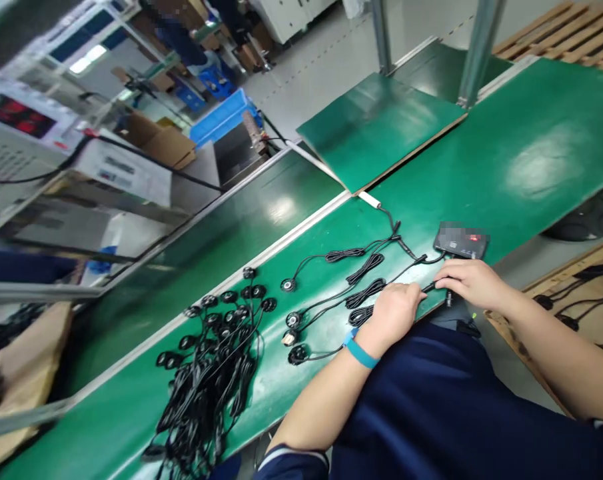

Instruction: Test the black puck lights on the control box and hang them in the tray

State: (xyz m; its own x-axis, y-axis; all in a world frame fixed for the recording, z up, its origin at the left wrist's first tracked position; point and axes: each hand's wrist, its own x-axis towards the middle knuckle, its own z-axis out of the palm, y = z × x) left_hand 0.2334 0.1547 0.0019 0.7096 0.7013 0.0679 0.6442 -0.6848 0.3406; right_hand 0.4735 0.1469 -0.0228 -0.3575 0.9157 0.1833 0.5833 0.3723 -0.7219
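Note:
My left hand (pixel 395 311), with a teal band (pixel 362 353) at the wrist, is closed on a black cable (pixel 428 288) near the bench's front edge. Just to its right, my right hand (pixel 470 280) pinches the same cable's other end, so a short dark stretch shows between them. Whether a plug joint lies under the fingers is hidden. Beyond my right hand lies a small black box (pixel 456 241) with a red light and leads. Left of my hands, bundled black cables (pixel 365 268) run to round black sensor-like heads (pixel 288 285).
A big tangled pile of black cables (pixel 206 387) with round ends covers the bench's left part. A raised green board (pixel 381 127) and metal posts (pixel 474 53) stand at the back. A wooden-edged tray (pixel 576 293) with more cables sits at right. Blue crate (pixel 224 117) beyond.

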